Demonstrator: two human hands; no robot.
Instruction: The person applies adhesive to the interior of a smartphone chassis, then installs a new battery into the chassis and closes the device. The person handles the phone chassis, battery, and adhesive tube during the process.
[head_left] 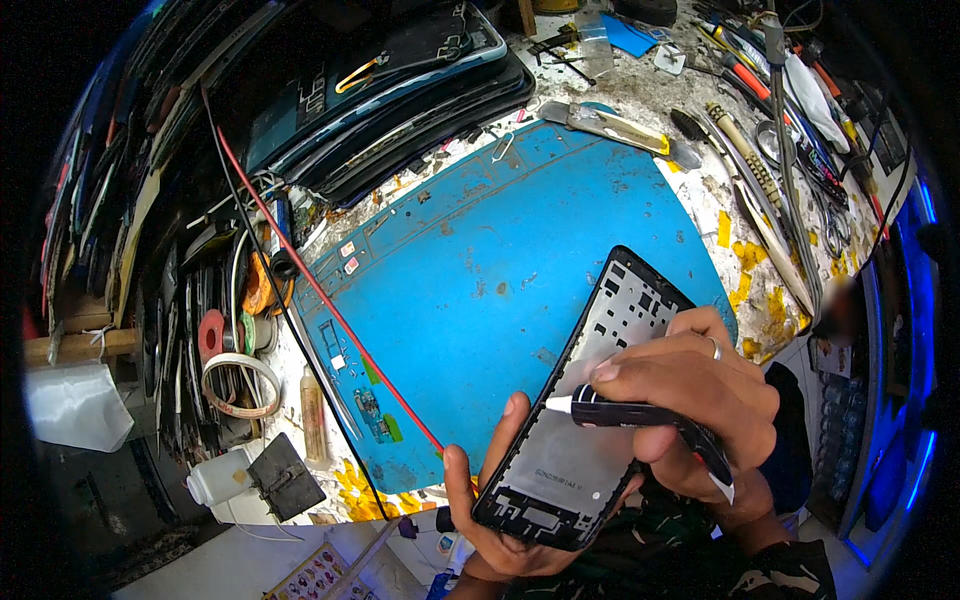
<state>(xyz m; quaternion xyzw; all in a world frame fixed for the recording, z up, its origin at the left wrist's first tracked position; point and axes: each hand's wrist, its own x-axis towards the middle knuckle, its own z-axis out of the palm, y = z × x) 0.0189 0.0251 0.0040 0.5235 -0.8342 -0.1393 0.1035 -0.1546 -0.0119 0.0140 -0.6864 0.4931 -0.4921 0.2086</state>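
Left hand (pixel 490 490) cradles a phone frame (pixel 580 400) — right hand (pixel 690 400) pinches a black pen-like tool (pixel 640 415), tip seemingly touching it.

Bright, even light on the bench.
Fisheye bends the edges into black corners; blue glow at right, centre sharp, rim soft.

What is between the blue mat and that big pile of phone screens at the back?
In the head view, a strip of worn benchtop speckled with scraps lies between the blue mat and the pile of screens, with a paperclip at the mat's edge.
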